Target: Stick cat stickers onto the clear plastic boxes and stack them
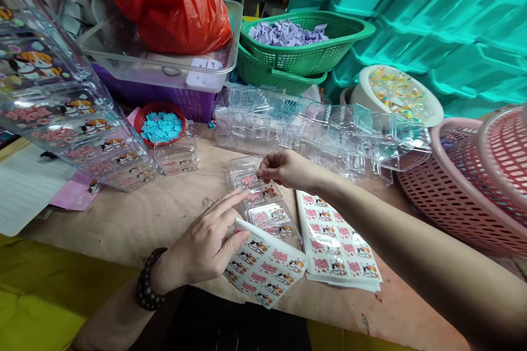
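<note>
My left hand [208,244] grips a sheet of cat-and-dog stickers [269,269] by its upper left edge, thumb on top. Its fingertips reach to the near side of a row of clear plastic boxes [274,213] lying on the table. Just beyond, my right hand [282,169] has thumb and forefinger pinched at the right end of a small sticker [248,181] on the farthest part of that row. Whether the sticker lies fully flat there is hidden by the fingers. Under my right forearm lies a stack of sticker sheets [337,247].
Stickered clear boxes stand stacked at left [82,104]. Behind are a red bowl of blue pieces [140,119], a row of clear plastic packs [284,120], green baskets [280,57] and a white tub [362,88]. Pink baskets [436,197] stand right; a red bag [177,5] rises behind.
</note>
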Tool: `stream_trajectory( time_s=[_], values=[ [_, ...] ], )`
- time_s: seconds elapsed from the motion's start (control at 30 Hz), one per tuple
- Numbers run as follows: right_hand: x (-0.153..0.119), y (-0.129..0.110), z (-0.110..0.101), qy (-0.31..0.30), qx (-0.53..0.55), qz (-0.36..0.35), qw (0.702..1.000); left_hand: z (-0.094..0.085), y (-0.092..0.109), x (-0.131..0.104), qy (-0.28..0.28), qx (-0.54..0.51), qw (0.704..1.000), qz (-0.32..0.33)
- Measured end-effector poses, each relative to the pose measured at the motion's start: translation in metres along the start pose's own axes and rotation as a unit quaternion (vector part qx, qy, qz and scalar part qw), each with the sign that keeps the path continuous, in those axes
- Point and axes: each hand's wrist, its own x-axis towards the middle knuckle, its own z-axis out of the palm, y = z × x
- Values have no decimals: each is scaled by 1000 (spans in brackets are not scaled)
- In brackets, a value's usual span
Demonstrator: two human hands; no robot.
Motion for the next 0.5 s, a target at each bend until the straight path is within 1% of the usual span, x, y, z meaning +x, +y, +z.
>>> stream_trajectory(
  time_s=[0.3,0.5],
  values=[
    [-1,-3,0,-9,32,18,999,-1,1,3,-18,7,1000,-7],
    [-3,-7,1,2,8,18,1000,0,1,4,-22,3,1000,-13]
  ],
)
